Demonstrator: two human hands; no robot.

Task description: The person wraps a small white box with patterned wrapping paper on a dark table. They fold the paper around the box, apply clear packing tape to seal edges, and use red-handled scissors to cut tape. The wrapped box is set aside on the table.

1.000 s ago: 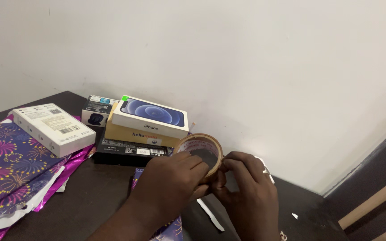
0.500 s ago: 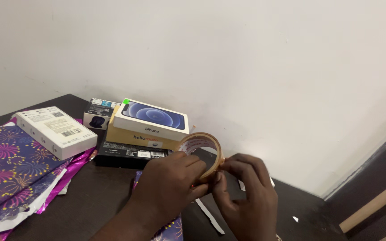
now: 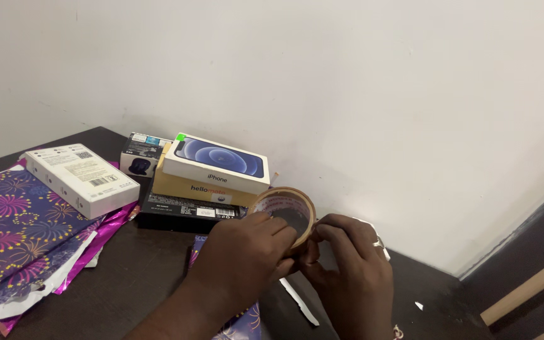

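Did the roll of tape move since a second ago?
No, barely. The tape roll stays held in both hands, just right of the black box at the bottom of the stack; the small shift matches the camera's own motion.

Dark wooden table (image 3: 133, 277), purple patterned wrapping paper (image 3: 14, 233), black box (image 3: 187, 211), white paper strip (image 3: 298, 302)

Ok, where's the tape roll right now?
In the head view the tape roll is held up just right of centre between the left hand and right hand, above the dark table, right of the stacked boxes.
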